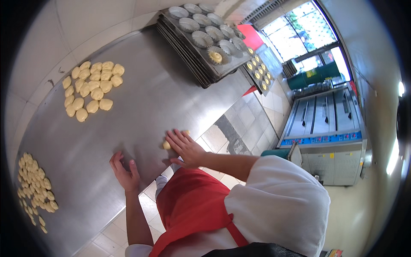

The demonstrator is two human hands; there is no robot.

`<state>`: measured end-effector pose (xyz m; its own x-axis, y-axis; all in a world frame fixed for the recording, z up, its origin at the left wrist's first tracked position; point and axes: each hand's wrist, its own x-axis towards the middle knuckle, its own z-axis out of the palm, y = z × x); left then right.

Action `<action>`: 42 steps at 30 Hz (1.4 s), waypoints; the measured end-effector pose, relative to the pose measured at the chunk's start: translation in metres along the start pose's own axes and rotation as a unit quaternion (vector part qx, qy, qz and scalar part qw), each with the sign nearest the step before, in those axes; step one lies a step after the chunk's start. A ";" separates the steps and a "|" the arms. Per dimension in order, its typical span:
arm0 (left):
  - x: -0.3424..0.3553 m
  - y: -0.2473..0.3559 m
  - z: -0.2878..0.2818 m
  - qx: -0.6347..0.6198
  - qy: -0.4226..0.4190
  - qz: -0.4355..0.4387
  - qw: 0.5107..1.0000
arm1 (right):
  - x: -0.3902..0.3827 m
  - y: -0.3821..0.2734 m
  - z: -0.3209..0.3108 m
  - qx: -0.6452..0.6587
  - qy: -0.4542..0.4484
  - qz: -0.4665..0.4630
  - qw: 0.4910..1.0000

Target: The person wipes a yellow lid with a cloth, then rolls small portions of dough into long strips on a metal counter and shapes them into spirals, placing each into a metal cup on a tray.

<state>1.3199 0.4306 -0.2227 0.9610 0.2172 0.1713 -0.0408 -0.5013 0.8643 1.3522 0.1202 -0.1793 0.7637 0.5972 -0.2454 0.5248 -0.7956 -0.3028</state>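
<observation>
My right hand (185,148) lies flat over a small piece of pale dough (166,145) near the table's front edge. The dough shows at both sides of the hand, and its middle is hidden under the fingers. To the left, my left hand (125,172) is held just over the steel table (141,107), thumb and fingers apart, holding nothing. Farther back on the left lies a group of rounded dough balls (95,84). At the far left is a cluster of smaller dough pieces (36,182).
Stacked baking trays (201,75) stand at the back right of the table, the top one bearing fluted metal moulds (202,39), one with dough in it. Another tray (259,70) with filled moulds is beyond. A deck oven (323,113) stands on the right by the tiled floor (265,100).
</observation>
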 end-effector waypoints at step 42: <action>0.115 0.068 0.099 0.358 0.084 -0.095 0.925 | 0.185 0.090 -0.051 -0.144 0.145 -0.003 0.979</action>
<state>1.4545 0.3384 -0.1909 0.8732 0.4561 0.1718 0.3743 -0.8533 0.3630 1.5600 0.1532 -0.2047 0.8135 0.5803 0.0392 0.5813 -0.8134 -0.0217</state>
